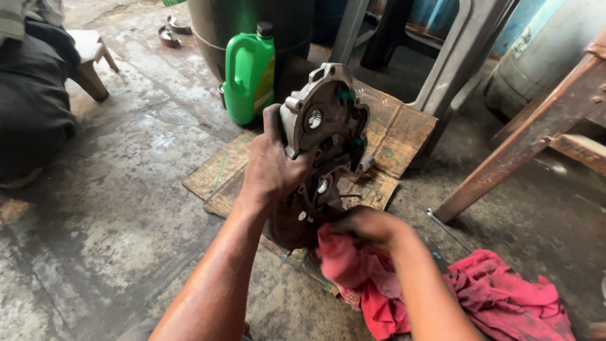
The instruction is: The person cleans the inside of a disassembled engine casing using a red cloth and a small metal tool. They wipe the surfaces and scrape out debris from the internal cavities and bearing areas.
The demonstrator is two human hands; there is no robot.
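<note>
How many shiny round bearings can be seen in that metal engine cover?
2 in the engine cover: one bearing near the top, another lower, beside the left hand. The right hand and red rag may hide more.

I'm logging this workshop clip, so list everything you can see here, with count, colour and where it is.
engine case cover: one, grimy grey metal, held upright over the cardboard
rag: one, red, on the floor at lower right, one end bunched under the right hand
cardboard: one sheet, brown, flat on the concrete floor
jug: one, green with black cap, standing behind the cardboard
wooden stool: one, pale, upper left
left hand: grips the cover's left edge
right hand: presses the rag to the cover's lower part
</note>
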